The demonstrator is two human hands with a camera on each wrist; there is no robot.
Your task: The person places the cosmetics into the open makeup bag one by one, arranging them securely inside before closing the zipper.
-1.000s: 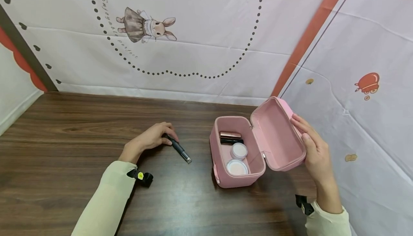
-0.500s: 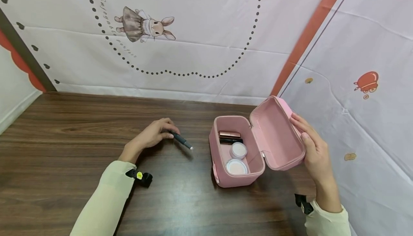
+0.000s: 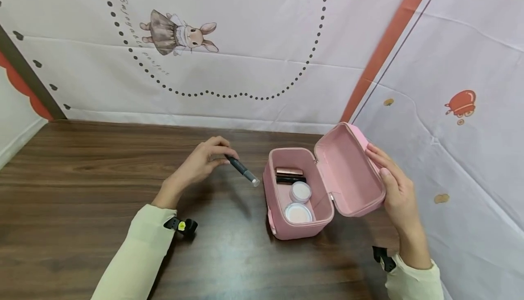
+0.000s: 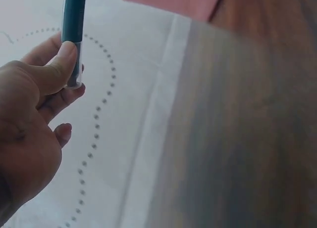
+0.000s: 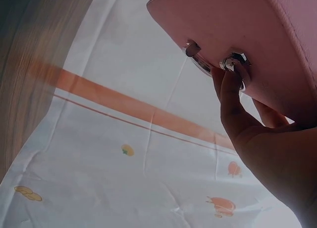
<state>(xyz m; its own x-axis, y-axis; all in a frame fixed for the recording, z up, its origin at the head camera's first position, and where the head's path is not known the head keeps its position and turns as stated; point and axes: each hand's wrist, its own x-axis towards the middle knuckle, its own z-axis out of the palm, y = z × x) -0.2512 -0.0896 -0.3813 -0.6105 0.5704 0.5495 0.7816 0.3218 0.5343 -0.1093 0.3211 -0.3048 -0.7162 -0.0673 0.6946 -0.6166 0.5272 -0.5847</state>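
Observation:
My left hand [image 3: 204, 160] pinches a slim dark pen-shaped cosmetic [image 3: 243, 169] between thumb and fingers. It is held above the table, tilted, its clear-tipped end pointing toward the pink makeup case [image 3: 300, 232]. The left wrist view shows the thumb on the near end of this dark pen [image 4: 74, 20], which also has a clear tip. My right hand [image 3: 397, 190] grips the edge of the case's raised lid [image 3: 348, 168]. From the right wrist view, fingers touch the metal fittings [image 5: 235, 62] on the lid's outside [image 5: 223, 25].
Inside the case lie a rose-gold tube [image 3: 289, 171], a black tube [image 3: 290, 180] and two round pale jars, the smaller jar [image 3: 300, 191] and the larger jar [image 3: 298, 212]. A printed white cloth [image 3: 262, 63] stands behind the wooden table [image 3: 102, 177].
My left hand has lifted the pen-shaped cosmetic off the table and moved it up and to the right, nearer the case. The right hand stays on the lid.

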